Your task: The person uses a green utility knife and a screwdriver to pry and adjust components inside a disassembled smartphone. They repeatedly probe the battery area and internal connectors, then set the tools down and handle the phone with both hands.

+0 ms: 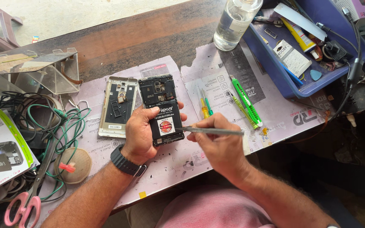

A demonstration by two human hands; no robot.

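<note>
Black opened phone body (162, 109) sits in our left hand (139, 135), over the pink paper mat (216, 84).
Our right hand (218, 141) pinches a thin metal tool (210, 131), tip at the phone's edge; we see a blue plastic tray (290, 84) holding small tools and tubes.

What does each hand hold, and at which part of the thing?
The left hand grips the opened phone around its lower half. The right hand pinches the metal tool near its tip end.
</note>
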